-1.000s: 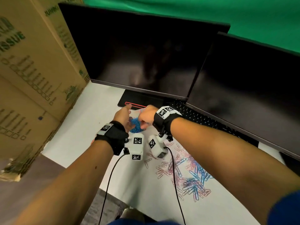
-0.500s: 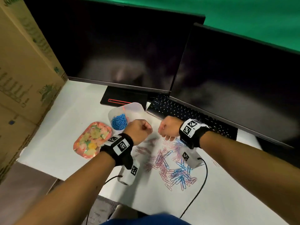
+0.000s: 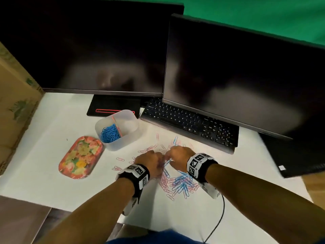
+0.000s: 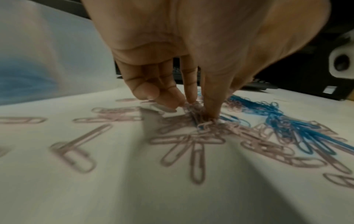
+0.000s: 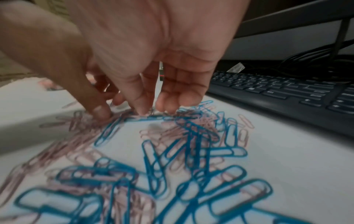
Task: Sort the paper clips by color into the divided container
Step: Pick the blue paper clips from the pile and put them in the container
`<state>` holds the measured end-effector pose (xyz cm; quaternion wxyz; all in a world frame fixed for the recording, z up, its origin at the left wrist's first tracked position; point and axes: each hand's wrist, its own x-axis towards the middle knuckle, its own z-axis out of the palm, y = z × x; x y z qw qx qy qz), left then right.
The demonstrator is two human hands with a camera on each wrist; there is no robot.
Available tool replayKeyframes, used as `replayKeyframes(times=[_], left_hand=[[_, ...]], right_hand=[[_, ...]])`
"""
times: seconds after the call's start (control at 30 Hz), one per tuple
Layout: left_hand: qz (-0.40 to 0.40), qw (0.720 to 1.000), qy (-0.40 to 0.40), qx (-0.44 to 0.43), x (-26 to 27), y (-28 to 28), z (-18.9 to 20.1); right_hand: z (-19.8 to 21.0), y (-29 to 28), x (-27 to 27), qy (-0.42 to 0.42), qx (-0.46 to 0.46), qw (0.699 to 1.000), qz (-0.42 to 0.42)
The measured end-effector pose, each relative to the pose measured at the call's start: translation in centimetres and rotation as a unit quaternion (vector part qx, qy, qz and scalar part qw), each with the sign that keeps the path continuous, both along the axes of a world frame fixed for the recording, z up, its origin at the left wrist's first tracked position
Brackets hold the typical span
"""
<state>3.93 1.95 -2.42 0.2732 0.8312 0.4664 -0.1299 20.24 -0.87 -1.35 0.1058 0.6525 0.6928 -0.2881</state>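
A translucent divided container [image 3: 123, 141] stands on the white paper, with blue paper clips [image 3: 110, 134] in its left compartment; the right compartment looks bare. A mixed pile of pink and blue clips [image 3: 179, 184] lies in front of the keyboard. My left hand [image 3: 153, 164] is down at the pile's left edge. In the left wrist view its fingertips [image 4: 191, 97] pinch a small bunch of pink clips [image 4: 193, 110]. My right hand [image 3: 177, 153] is beside it, its fingertips [image 5: 141, 108] touching clips [image 5: 153, 117], thumb and forefinger apart.
A floral tray [image 3: 80, 156] lies left of the container. A black keyboard [image 3: 190, 125] and two dark monitors [image 3: 237, 81] close off the back. Cardboard boxes [image 3: 15, 106] stand at the left. A wrist cable [image 3: 219, 219] trails over the paper's front part.
Both hands have come back from over the container's blue compartment and dropped onto the clip pile. The left hand's fingers have closed on pink clips.
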Motion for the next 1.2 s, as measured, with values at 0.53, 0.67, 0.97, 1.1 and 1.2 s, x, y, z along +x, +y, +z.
replayKeyframes(times=[0.53,0.67,0.97,1.1,1.2], left_hand=[[0.181,0.982,-0.043,0.009,-4.3,2.9,-1.6],[0.149,0.989,-0.016,0.005,-4.4,2.7,-1.7],[0.123,0.992,0.013,-0.014,-4.3,2.8,-1.0],[0.126,0.992,0.012,-0.008,-4.4,3.0,-0.6],[0.123,0.992,-0.001,-0.004,-4.3,3.1,-0.7]], right_hand=[[-2.3,-0.9,0.6,0.065,0.038,0.997,0.016],[-2.5,-1.0,0.3,0.087,0.064,0.994,0.037],[-2.7,-0.9,-0.8,0.079,0.053,0.993,0.065],[-2.7,-0.8,-0.9,0.073,0.024,0.996,0.041],[-2.7,-0.8,-1.1,0.062,0.014,0.997,0.037]])
